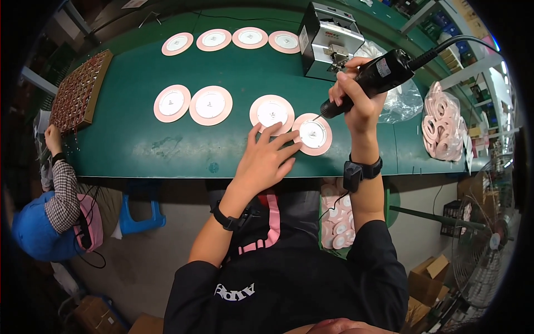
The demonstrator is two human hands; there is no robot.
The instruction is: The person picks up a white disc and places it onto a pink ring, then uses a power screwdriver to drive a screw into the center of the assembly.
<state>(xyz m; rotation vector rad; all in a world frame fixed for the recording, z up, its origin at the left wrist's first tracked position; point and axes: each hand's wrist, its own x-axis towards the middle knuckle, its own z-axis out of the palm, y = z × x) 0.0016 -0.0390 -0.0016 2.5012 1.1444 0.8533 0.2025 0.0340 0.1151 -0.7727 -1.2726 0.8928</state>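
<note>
My right hand [359,92] grips a black electric screwdriver [384,72], its cable running off to the upper right. The tip of the bit meets the white centre of a round pink-rimmed disc [315,143], near the upper rim. My left hand [266,156] lies with fingers spread, fingertips at that disc's left edge and over the lower part of a neighbouring disc [271,106]. Further left on the green table lie two more such discs, one of them a pink-and-white disc [211,104].
Several like discs [250,38] line the far side, beside a black-and-silver box-shaped machine [328,47]. A clear bag of pink rings [443,125] lies right. At left, a co-worker's hand [54,139] is near a gridded tray [82,92]. A fan [486,250] stands lower right.
</note>
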